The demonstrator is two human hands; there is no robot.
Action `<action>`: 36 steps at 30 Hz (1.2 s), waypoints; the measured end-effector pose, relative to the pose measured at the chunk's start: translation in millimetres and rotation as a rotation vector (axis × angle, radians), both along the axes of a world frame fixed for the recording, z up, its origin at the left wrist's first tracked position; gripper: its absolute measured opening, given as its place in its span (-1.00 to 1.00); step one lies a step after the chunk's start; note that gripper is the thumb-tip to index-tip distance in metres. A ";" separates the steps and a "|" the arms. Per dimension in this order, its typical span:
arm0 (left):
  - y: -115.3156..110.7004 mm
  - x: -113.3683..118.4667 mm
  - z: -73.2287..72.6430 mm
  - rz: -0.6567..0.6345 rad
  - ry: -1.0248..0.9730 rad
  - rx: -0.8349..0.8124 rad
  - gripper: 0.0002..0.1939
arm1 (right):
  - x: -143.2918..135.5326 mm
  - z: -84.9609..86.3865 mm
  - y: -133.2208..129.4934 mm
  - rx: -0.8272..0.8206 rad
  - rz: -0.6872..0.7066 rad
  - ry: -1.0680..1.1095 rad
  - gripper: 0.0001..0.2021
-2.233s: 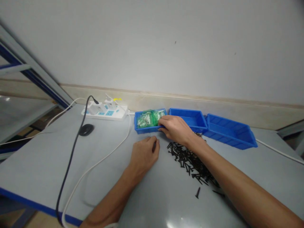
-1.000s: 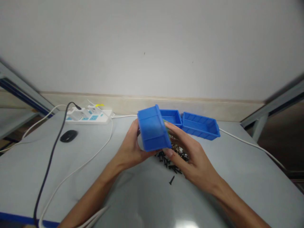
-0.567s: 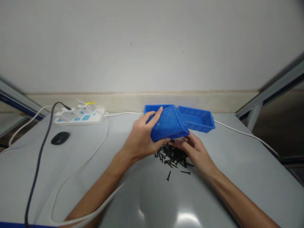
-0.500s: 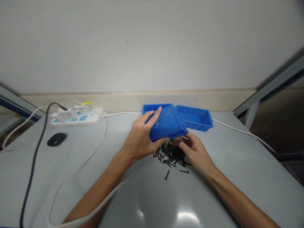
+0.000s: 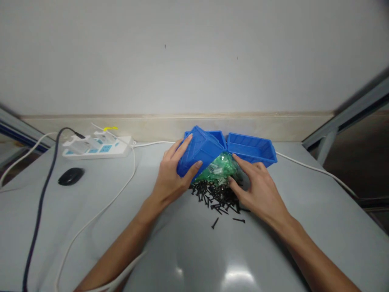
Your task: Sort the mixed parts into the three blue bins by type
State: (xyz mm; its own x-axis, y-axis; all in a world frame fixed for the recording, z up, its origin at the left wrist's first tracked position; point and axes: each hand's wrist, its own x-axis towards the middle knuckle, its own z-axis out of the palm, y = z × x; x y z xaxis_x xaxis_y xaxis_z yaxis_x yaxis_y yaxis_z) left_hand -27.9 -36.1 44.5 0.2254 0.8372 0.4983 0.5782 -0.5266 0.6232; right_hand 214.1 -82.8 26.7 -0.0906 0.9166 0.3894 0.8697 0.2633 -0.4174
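Note:
My left hand (image 5: 174, 170) grips a blue plastic bin (image 5: 199, 150), tipped with its underside facing up and its mouth toward the right. Green translucent pieces (image 5: 221, 168), too small to name, lie at the bin's mouth on top of a pile of black screws (image 5: 217, 196). My right hand (image 5: 255, 180) curves around the right side of the green pieces, thumb and fingers apart, with the thumb touching them. Two screws lie apart from the pile, nearer to me. What is inside the tipped bin is hidden.
Two more blue bins stand by the wall, one partly behind the tipped bin and one on the right (image 5: 252, 148). A white power strip (image 5: 121, 149) with plugs, a black computer mouse (image 5: 71, 176) and several cables occupy the left. A white cable (image 5: 316, 169) runs off right.
The tipped bin has moved left and away from the pile with my left hand. Green pieces now show on top of the screws. My right hand has opened and shifted right.

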 end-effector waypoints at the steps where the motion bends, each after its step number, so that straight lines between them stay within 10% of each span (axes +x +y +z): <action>1: 0.5 -2.2 0.6 0.009 -0.038 -0.007 -0.29 | 1.0 0.8 -0.4 0.025 0.003 0.013 -0.40; 10: 8.7 -22.9 -3.1 0.142 -0.529 -0.197 -0.45 | -18.6 14.3 4.3 0.261 0.032 0.107 -0.64; 17: 16.8 -36.0 -10.1 0.229 -0.730 -0.085 -0.45 | -82.2 40.0 26.8 0.110 0.446 0.151 -0.57; 23: 17.2 -39.5 -11.6 0.202 -0.558 0.156 -0.25 | -120.4 35.5 78.0 0.098 0.689 0.229 -0.87; 29: 9.1 -55.7 -0.4 0.434 -0.171 0.573 -0.36 | -118.3 44.9 125.6 0.030 0.618 -0.162 -0.87; 36: 14.0 -50.2 -15.4 0.298 0.268 0.295 -0.64 | -115.1 28.1 133.1 -0.054 0.702 -0.325 -0.71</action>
State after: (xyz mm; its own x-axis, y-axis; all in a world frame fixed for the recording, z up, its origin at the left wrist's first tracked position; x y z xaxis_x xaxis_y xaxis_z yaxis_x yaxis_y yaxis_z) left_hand -78.1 -22.1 29.2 0.1504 0.7166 0.6811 0.8500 -0.4455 0.2810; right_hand 99.1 50.3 54.8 -0.7595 0.6189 0.2004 0.5872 0.7848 -0.1982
